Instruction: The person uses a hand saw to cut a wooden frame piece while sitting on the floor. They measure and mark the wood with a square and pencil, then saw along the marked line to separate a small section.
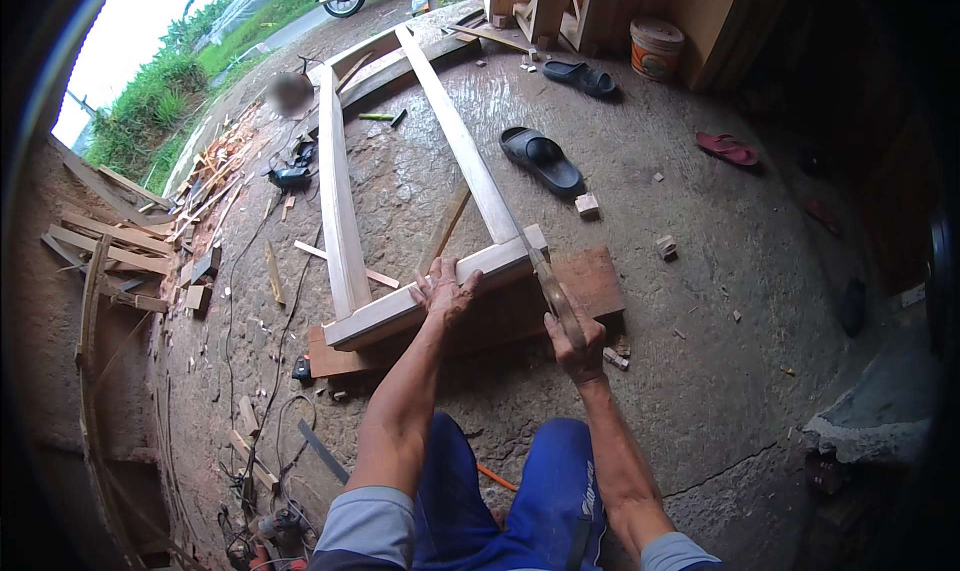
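A single head-worn fisheye view looks steeply down and forward from above the person's knees, so the right hand [578, 346] gripping the handsaw [548, 289] sits near centre, close below the lens. Beyond that grip the concrete floor [720, 241] curves away toward the rim. Forearms enter from the lower edge.

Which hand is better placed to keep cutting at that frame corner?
The right hand, probably: it already grips the handsaw, whose blade lies at the corner of the wooden frame. The left hand is spread flat on the frame's near rail, pressing it down on the board, so it suits bracing.
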`<state>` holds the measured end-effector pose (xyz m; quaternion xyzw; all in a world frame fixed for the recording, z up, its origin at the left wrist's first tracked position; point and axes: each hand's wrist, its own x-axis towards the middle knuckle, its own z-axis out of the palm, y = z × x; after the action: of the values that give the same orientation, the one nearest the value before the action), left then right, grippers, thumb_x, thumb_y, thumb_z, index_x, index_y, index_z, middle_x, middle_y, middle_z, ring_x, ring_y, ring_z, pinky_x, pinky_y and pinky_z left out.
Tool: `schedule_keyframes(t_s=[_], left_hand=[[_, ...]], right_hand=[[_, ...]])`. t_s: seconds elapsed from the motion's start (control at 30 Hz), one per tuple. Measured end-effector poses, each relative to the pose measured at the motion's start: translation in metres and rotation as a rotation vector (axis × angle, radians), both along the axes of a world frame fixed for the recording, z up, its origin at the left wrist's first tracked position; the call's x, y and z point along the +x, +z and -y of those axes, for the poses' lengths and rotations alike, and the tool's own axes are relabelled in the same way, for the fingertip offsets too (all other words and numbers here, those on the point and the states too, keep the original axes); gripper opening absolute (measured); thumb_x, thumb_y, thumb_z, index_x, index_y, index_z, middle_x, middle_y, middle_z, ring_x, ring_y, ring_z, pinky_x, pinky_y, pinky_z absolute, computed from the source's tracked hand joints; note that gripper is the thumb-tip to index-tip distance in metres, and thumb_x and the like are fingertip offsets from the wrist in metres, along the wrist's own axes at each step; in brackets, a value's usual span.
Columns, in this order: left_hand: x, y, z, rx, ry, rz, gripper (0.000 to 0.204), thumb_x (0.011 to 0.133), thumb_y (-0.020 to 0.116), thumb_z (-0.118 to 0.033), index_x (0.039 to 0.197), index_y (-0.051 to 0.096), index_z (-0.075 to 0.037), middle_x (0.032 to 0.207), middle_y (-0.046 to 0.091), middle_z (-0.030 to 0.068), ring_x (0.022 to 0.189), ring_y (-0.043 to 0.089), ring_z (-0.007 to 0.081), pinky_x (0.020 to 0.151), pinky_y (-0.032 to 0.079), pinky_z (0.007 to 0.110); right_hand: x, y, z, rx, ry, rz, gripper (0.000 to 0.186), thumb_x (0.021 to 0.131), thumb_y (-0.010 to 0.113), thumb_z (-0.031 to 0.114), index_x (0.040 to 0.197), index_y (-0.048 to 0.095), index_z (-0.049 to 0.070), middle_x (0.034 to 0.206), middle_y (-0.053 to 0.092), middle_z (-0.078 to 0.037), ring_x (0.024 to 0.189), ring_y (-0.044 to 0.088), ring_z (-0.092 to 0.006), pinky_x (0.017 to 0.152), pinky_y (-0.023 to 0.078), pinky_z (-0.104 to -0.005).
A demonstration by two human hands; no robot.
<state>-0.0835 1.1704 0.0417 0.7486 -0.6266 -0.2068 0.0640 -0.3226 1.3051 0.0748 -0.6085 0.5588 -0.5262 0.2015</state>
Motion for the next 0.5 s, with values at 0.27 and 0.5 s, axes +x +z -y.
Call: schedule_keyframes(t_s=[0.27, 0.5], left_hand=[[0.016, 0.015, -0.006, -0.098, -0.086, 0.209, 0.073, 0.081, 0.078, -0.055, 0.138, 0.055, -0.017, 0.141, 0.053, 0.014, 0.139, 0.039, 0.0398, 0.12, 0.015, 0.064], [-0.011, 0.016, -0.049, -0.172, -0.149, 0.148, 0.069, 0.079, 0.079, -0.053, 0.133, 0.06, -0.015, 0.128, 0.061, 0.0142, 0.13, 0.05, 0.0363, 0.116, 0.027, 0.053]], right_hand=[[-0.033, 0.077, -0.156, -0.034, 0.017, -0.054, 0.058, 0.08, 0.075, 0.0, 0.133, 0.057, -0.013, 0.094, 0.073, -0.024, 0.07, 0.073, -0.0375, 0.06, 0.059, -0.0404], [-0.049, 0.083, -0.147, -0.018, 0.036, -0.286, 0.052, 0.081, 0.072, 0.001, 0.128, 0.058, -0.014, 0.099, 0.072, -0.026, 0.071, 0.074, -0.0381, 0.06, 0.058, -0.0401]])
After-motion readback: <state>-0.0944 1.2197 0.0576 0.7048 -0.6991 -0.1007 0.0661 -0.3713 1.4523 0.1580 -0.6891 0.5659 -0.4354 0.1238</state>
